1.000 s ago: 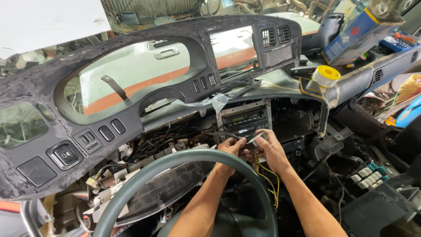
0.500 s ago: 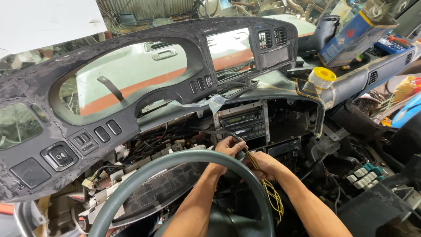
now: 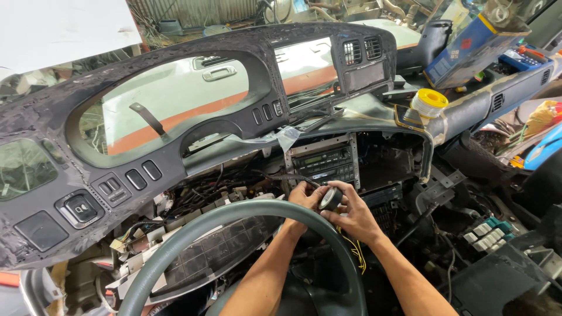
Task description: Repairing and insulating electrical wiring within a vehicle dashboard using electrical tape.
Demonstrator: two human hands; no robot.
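Both hands meet just past the rim of the grey-green steering wheel [image 3: 234, 219], below the black car radio unit [image 3: 325, 164] in the stripped dashboard. Right hand [image 3: 354, 216] grips a small black roll of insulating tape [image 3: 331, 198], fingers closed round it. Left hand [image 3: 305, 196] at its 9 o'clock, fingertips pinched at the roll's edge. Yellow wires [image 3: 356, 254] hang at 6 o'clock. A yellow-capped spool [image 3: 428, 104] sits at 1 o'clock on the dash top.

At frame centre, both hands, left hand [image 3: 304, 196] and right hand [image 3: 354, 216], hold a tape roll [image 3: 331, 199] between steering wheel [image 3: 193, 237] below and radio [image 3: 325, 164] above; dashboard panel [image 3: 146, 123] fills upper left.
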